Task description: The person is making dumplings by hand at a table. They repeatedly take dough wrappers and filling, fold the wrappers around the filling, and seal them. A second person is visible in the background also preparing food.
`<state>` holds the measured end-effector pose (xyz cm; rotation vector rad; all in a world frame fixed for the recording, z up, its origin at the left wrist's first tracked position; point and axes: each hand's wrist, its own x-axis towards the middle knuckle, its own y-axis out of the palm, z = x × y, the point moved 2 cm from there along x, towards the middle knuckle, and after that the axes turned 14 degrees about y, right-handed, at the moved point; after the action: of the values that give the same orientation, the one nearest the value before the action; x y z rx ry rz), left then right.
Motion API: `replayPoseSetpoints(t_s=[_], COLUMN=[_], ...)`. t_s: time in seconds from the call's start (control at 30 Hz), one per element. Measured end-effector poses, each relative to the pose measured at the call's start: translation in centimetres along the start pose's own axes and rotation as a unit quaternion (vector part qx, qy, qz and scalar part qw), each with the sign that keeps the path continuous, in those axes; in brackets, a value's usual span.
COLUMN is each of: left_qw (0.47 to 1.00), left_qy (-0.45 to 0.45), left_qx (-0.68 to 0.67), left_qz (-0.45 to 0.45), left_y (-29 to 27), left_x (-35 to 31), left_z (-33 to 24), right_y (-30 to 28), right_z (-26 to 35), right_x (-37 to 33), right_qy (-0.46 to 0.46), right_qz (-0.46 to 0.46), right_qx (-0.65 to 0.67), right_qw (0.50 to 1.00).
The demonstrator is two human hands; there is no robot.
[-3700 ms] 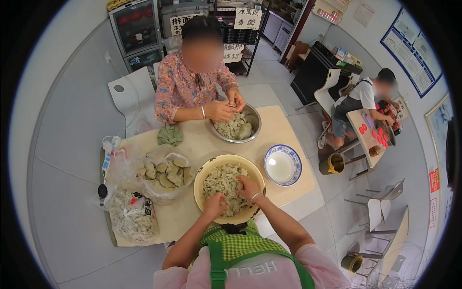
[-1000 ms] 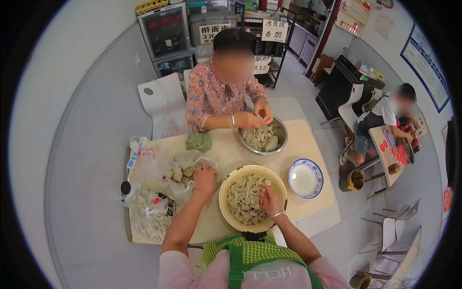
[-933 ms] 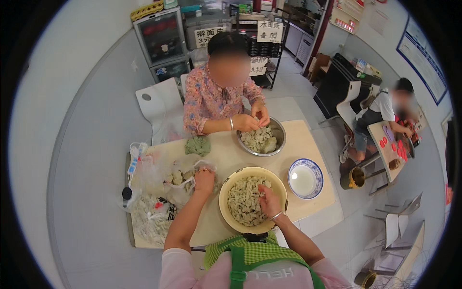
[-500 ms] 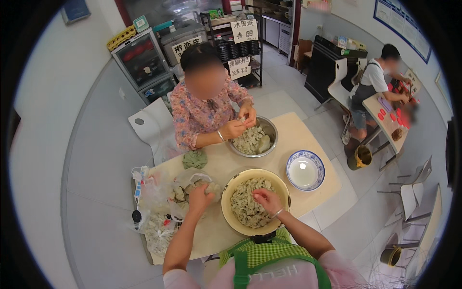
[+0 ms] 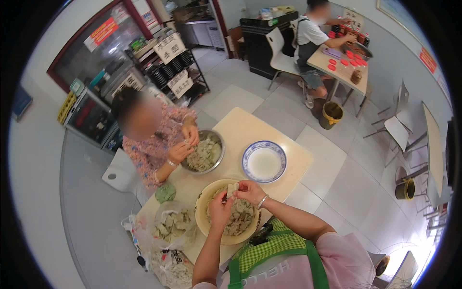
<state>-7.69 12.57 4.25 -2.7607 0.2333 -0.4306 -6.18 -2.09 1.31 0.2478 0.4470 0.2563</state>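
My left hand (image 5: pixel 220 209) and my right hand (image 5: pixel 250 192) meet over a cream enamel basin (image 5: pixel 200 212). Both pinch a pale, doughy piece (image 5: pixel 232 189) that looks like bread. Beneath them the basin holds a heap of small torn bits (image 5: pixel 240 219) of similar pale grey-green stuff. Larger chunks (image 5: pixel 169 225) lie in a clear plastic bag left of the basin. Nearer the table's left corner is another plastic bag (image 5: pixel 171 269) with pale contents. A blue-and-white bowl (image 5: pixel 246 163) of cloudy whitish liquid stands beyond my right hand.
Across the table (image 5: pixel 288 144), a person in a floral top (image 5: pixel 149 125) handles a bit over a steel bowl (image 5: pixel 222 155). A green cloth-like bundle (image 5: pixel 165 192) lies nearby. At the far right, another person (image 5: pixel 313 38) works at a table with red lids; a bin (image 5: pixel 330 115) stands close by.
My left hand has left the bag and joined my right hand above the basin, where both now hold the pale piece. The view has turned to the right.
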Motion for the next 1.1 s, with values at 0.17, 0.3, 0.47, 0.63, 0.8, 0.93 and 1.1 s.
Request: replayPoseSetpoints(t_s=[0.17,0.3,0.47,0.63,0.8,0.93,1.1], left_qw=[0.995,0.999,0.974,0.887,0.873,0.938,0.934], left_qy=[0.032,-0.041,-0.145,-0.24,-0.272,-0.286,-0.243], left_qx=[0.088,0.002,-0.155,-0.352,-0.376,-0.19,-0.191], left_qz=[0.041,0.033,-0.08,-0.178,-0.152,-0.045,-0.179], left_y=[6.2,10.3,14.0,15.6,15.8,15.9,15.8], left_x=[4.0,6.0,7.4,7.5,8.0,9.9,10.2], left_z=[-1.8,-1.7,0.6,4.1,4.6,2.2,5.1], right_y=[-6.4,-9.4,-12.0,-13.9,-14.1,-14.0,-12.3], right_z=[0.2,1.9,2.2,0.5,0.1,1.5,3.6], right_x=[0.6,0.3,1.2,4.4,4.8,4.5,2.8], right_qy=[-0.053,-0.028,-0.12,-0.15,-0.072,-0.099,-0.113], right_qz=[-0.119,-0.146,-0.212,-0.175,-0.241,-0.296,-0.163], right_qx=[-0.186,-0.172,-0.177,-0.096,-0.122,-0.345,-0.249], right_qw=[0.974,0.974,0.953,0.968,0.96,0.885,0.948])
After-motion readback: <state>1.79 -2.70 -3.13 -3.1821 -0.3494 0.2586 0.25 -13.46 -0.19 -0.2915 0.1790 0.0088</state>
